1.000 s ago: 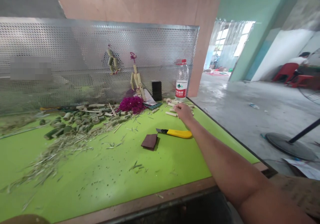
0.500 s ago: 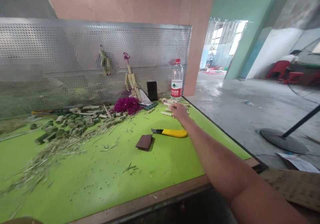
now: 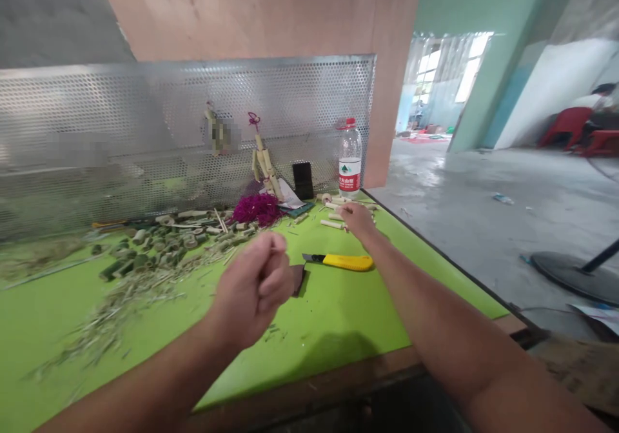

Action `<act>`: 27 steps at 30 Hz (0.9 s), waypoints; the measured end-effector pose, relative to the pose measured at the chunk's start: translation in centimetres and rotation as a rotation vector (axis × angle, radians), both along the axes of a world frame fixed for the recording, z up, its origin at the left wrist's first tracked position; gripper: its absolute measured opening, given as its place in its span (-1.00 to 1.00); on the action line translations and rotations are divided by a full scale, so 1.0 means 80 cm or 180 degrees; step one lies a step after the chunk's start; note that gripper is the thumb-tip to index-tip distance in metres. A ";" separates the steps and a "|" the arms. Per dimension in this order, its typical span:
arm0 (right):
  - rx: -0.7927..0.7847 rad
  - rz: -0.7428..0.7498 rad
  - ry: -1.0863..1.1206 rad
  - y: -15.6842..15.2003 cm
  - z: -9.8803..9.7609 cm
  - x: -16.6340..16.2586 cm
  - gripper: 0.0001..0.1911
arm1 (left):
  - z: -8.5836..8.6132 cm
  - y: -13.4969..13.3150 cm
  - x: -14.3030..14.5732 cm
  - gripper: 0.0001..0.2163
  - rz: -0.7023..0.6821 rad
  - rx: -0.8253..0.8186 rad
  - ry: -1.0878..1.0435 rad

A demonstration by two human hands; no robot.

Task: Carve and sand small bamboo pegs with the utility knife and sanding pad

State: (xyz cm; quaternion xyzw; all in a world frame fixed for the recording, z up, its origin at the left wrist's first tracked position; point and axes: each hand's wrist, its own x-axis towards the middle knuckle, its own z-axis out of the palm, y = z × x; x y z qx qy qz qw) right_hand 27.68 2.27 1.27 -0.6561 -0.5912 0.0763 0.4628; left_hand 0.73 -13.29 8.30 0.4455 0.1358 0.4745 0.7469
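My right hand (image 3: 356, 217) reaches to the far right of the green table (image 3: 333, 317) and rests among pale cut bamboo pieces (image 3: 333, 224), fingers curled over them; whether it grips one is hidden. My left hand (image 3: 254, 288) hovers over the table's middle, blurred, fingers curled with nothing visible in them. It covers part of a brown sanding pad (image 3: 296, 278). A yellow utility knife (image 3: 342, 262) lies just in front of my right hand.
Green bamboo offcuts and shavings (image 3: 145, 262) spread across the left. A purple thread bundle (image 3: 256, 207), a black phone (image 3: 303, 179) and a water bottle (image 3: 350, 159) stand by the perforated metal screen (image 3: 145, 130). A fan base (image 3: 575, 275) sits on the floor at right.
My left arm has come into view and risen over the table's middle, now covering part of the brown pad. My right hand stays among the pale bamboo pieces.
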 end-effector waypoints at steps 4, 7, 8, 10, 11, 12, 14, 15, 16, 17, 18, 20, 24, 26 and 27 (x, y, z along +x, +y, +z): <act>0.0014 0.0002 0.0023 0.003 -0.002 0.001 -0.74 | -0.023 0.004 0.011 -0.86 0.0256 -0.0570 0.0248; 0.0013 -0.0020 0.0019 0.005 -0.004 0.002 -0.73 | -0.032 0.005 0.018 -0.88 0.0255 -0.0652 0.0207; 0.0011 -0.0031 0.0012 0.005 -0.004 0.002 -0.73 | -0.032 0.004 0.019 -0.88 0.0229 -0.0663 0.0187; 0.0003 -0.0048 0.0006 0.005 -0.004 0.003 -0.74 | -0.030 0.003 0.019 -0.88 0.0178 -0.0688 0.0144; -0.0003 -0.0051 0.0010 0.005 -0.004 0.003 -0.74 | -0.028 0.003 0.019 -0.88 0.0169 -0.0699 0.0121; -0.0008 -0.0052 0.0016 0.005 -0.003 0.003 -0.74 | -0.026 0.002 0.019 -0.88 0.0172 -0.0707 0.0100; -0.0017 -0.0057 0.0024 0.003 -0.003 0.003 -0.74 | -0.025 0.001 0.019 -0.88 0.0179 -0.0724 0.0073; -0.0020 -0.0058 0.0023 0.003 -0.003 0.003 -0.74 | -0.025 0.000 0.018 -0.88 0.0171 -0.0734 0.0069; -0.0021 -0.0059 0.0019 0.002 -0.003 0.002 -0.74 | -0.026 -0.001 0.018 -0.89 0.0158 -0.0742 0.0066; -0.0020 -0.0057 0.0013 0.002 -0.003 0.002 -0.74 | -0.027 -0.001 0.017 -0.89 0.0144 -0.0746 0.0066; -0.0017 -0.0050 0.0007 0.001 -0.003 0.002 -0.73 | -0.028 -0.002 0.017 -0.90 0.0134 -0.0750 0.0070; -0.0004 -0.0031 -0.0008 0.001 -0.003 0.002 -0.73 | -0.028 -0.002 0.019 -0.89 0.0148 -0.0753 0.0093; 0.0024 -0.0029 -0.0029 0.001 -0.002 0.003 -0.75 | -0.015 -0.008 0.024 -0.84 0.0286 -0.0490 0.0196; 0.0027 -0.0032 -0.0030 0.001 -0.002 0.002 -0.76 | -0.003 -0.020 0.019 -0.72 0.0345 -0.0155 0.0219; 0.0026 -0.0029 -0.0029 0.001 -0.002 0.002 -0.76 | 0.002 -0.029 0.011 -0.67 0.0335 0.0032 0.0230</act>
